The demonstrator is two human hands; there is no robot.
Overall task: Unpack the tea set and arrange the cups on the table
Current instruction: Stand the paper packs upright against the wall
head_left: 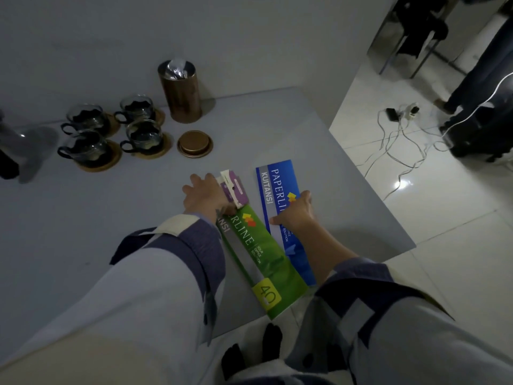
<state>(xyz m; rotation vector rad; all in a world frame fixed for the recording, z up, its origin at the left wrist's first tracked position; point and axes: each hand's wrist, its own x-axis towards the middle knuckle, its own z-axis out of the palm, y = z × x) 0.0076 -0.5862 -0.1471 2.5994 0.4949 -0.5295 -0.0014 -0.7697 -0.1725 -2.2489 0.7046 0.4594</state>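
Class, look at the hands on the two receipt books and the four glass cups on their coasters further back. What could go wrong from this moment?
1. The left hand sits nearest the four glass cups; a careless sweep leftwards might knock one off its coaster.
2. The blue receipt book under the right hand lies near the table edge; pushed further, it could slip off.
3. The open canister stands tall and might topple if bumped.
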